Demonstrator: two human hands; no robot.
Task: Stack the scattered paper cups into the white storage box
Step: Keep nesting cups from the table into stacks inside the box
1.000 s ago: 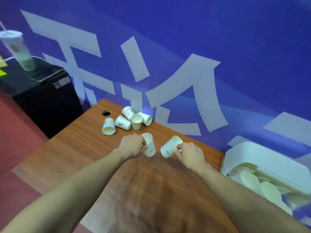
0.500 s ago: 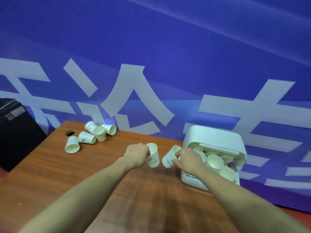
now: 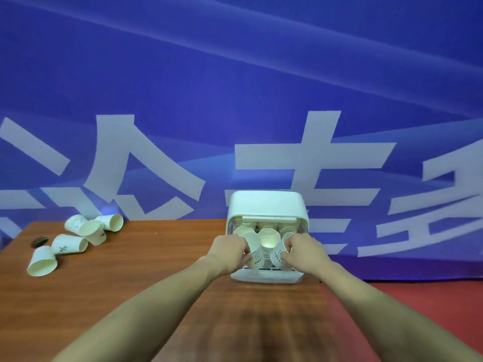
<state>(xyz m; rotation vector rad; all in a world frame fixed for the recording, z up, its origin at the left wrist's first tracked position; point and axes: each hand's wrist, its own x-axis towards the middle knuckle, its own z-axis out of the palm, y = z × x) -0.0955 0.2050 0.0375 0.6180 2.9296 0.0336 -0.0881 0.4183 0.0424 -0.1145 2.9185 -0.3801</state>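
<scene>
The white storage box [image 3: 266,205] stands at the far right end of the wooden table, its front open and several cup stacks [image 3: 269,237] visible inside. My left hand [image 3: 230,253] grips a white paper cup [image 3: 254,253] right at the box's opening. My right hand [image 3: 305,253] holds a second paper cup [image 3: 279,254], also at the opening, just right of the first. Several loose paper cups [image 3: 75,239] lie on their sides at the table's far left.
A round cable hole [image 3: 39,241] sits in the wooden table [image 3: 146,259] beside the loose cups. A blue banner wall [image 3: 235,100] rises directly behind the table. Red floor [image 3: 418,309] lies to the right of the table edge.
Both hands carried their cups rightward to the front of the white box. My view swung right, so the loose cups now sit far left and the black cabinet is out of sight.
</scene>
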